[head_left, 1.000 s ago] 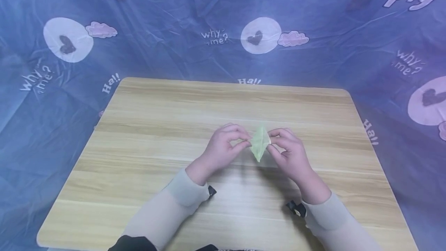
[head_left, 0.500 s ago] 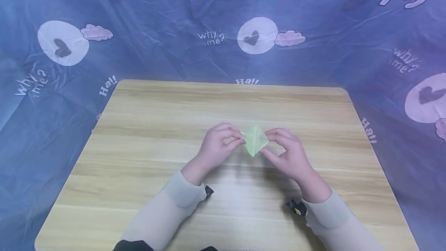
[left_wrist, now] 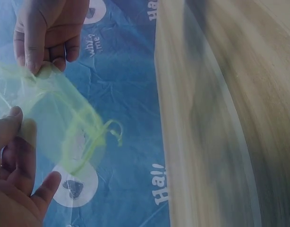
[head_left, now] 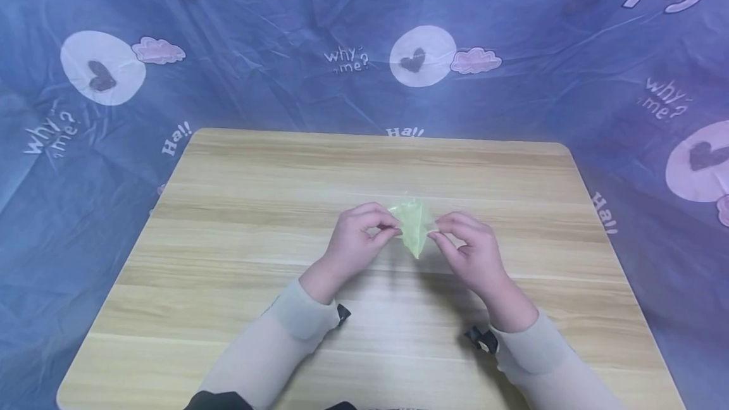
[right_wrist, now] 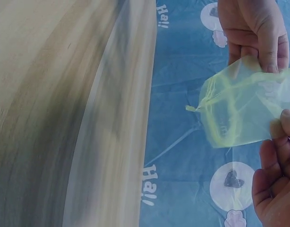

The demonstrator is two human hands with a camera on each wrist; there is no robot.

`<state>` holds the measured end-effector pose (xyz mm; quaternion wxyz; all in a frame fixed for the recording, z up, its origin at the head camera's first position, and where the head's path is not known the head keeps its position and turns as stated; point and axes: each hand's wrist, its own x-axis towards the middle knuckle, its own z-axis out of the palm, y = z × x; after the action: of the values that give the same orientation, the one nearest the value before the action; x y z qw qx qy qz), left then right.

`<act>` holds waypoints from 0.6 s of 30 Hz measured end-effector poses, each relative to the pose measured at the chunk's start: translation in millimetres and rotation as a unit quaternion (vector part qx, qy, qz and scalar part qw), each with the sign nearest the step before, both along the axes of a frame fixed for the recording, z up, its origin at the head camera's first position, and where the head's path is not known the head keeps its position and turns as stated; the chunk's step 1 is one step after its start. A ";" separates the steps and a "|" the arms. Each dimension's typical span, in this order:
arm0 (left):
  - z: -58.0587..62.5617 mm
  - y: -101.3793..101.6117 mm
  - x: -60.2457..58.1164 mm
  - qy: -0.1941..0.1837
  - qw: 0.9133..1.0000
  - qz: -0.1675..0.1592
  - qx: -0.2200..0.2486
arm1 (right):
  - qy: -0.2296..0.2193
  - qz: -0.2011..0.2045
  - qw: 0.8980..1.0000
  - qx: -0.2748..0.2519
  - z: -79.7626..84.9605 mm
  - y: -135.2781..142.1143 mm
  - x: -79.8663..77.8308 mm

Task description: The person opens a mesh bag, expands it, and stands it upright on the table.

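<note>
A sheer yellow-green bag [head_left: 414,223] is held up above the table between both hands. My left hand [head_left: 357,239] pinches its left side between thumb and fingers. On the opposite side, my right hand [head_left: 471,245] pinches the edge likewise. In the left wrist view the see-through bag [left_wrist: 55,113] spreads between the hands, its seams brighter and a thin loop hanging at one end. Gathered folds and a small tip show on the bag [right_wrist: 244,109] in the right wrist view.
The light wood-grain table [head_left: 273,182] has rounded corners. A blue printed curtain [head_left: 319,93] hangs behind it and along both sides. Dark pieces of the wrist gear, such as the right one [head_left: 481,338], protrude below the cuffs.
The bag turns and opens from a narrow diamond to a wider, spread shape. Both hands shift slightly, first the left one leftward, and the right thumb and fingers come together again on the bag's edge.
</note>
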<state>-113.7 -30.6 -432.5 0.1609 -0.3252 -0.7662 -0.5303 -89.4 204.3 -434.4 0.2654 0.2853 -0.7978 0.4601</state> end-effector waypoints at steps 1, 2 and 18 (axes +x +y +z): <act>-0.3 -0.6 0.1 0.001 1.000 0.003 0.001 | -0.001 -0.003 1.000 -0.003 0.2 0.1 0.2; -0.5 -1.3 0.2 0.003 1.000 0.007 0.004 | -0.002 -0.006 1.000 -0.006 0.4 0.3 0.6; 0.9 -6.1 -2.1 -0.006 0.999 -0.030 -0.033 | -0.176 0.084 0.980 0.025 22.2 16.8 -9.8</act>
<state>-115.9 -36.7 -431.6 0.1298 -0.3499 -0.7743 -0.5110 -99.1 221.0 -412.1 0.0738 0.2718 -0.8168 0.5035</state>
